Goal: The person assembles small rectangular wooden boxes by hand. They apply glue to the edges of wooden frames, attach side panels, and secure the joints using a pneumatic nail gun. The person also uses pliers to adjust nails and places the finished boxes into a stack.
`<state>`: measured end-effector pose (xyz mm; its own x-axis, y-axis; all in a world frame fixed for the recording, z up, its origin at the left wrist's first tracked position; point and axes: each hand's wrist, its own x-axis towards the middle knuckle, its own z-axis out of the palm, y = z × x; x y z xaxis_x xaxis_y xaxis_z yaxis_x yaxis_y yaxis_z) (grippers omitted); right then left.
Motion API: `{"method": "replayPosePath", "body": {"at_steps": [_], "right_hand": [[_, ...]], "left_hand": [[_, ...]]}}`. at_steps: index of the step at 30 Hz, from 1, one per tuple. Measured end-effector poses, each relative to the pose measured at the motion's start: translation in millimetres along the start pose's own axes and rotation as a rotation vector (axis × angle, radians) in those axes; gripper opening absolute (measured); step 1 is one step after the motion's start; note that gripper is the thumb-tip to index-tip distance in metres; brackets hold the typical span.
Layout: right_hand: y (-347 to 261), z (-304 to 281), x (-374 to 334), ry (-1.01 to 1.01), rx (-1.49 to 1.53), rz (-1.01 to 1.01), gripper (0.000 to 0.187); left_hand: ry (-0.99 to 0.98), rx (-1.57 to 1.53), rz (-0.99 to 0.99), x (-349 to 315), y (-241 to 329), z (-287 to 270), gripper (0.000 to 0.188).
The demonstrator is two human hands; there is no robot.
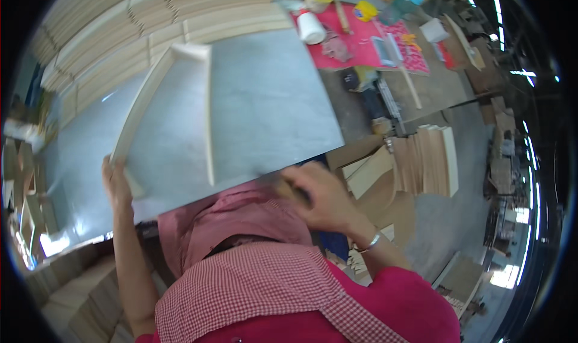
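A narrow pale wooden frame [131, 111] stands on the metal-grey tabletop [265, 96]. Its two long strips meet a short strip at the far end. My left hand [117, 183] is closed around the near end of the left strip, where another short wooden piece [135, 185] shows beside my fingers. Just off the table's front edge, my right hand [322, 195] wraps around a tan wooden-handled tool [290, 191]. Motion smears the tool's dark head, so its kind is unclear.
Stacked wooden strips [114, 27] line the table's far side. At right, a red cloth [361, 51] carries a white bottle [310, 28], a hammer [341, 15] and a yellow tub [365, 11]. Closer to me on the right stands a row of wooden boards [424, 161].
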<state>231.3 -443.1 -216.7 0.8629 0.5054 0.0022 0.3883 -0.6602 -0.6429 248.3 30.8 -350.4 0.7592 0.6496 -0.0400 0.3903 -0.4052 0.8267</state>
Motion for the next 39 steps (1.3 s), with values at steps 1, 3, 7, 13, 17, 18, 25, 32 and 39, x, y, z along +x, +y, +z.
{"method": "replayPosePath", "body": {"at_steps": [1,3,7,13,17,18,25,32,39], "right_hand": [[16.1,-20.4,-12.8,0.259,0.069,0.132,0.04],[66.0,-62.3,-17.0,0.735,-0.093,0.259,0.041],[237.3,-155.5,-34.5,0.899,-0.582,0.543,0.046],[385.2,-218.0,-44.7,0.478,-0.6,0.686,0.059],[203.2,-137.5,83.7,0.668,-0.621,-0.035,0.035],[131.4,-105.5,98.1,0.508,-0.4,-0.122,0.037],[-44.4,39.0,140.4,-0.186,-0.197,-0.753,0.043],[-67.9,98.1,159.9,-0.154,-0.159,-0.87,0.02],[-92.8,134.4,168.5,-0.008,-0.138,-0.757,0.017]], "left_hand": [[-0.034,0.018,-0.021,-8.0,22.8,-0.2,0.042],[-0.027,-0.017,0.007,-7.8,11.2,-2.4,0.042],[-0.086,-0.025,0.012,-13.0,42.8,-3.5,0.044],[0.003,-0.103,0.199,-3.7,44.0,17.1,0.039],[-0.05,0.041,0.186,-16.0,43.5,-11.0,0.049],[-0.077,0.008,0.176,-22.1,51.3,-15.4,0.051],[-0.21,-0.165,0.073,-32.8,62.9,-26.4,0.052],[-0.215,-0.275,0.06,-45.0,62.8,-11.0,0.045],[-0.446,-0.639,0.027,-63.9,55.2,-27.3,0.063]]}}
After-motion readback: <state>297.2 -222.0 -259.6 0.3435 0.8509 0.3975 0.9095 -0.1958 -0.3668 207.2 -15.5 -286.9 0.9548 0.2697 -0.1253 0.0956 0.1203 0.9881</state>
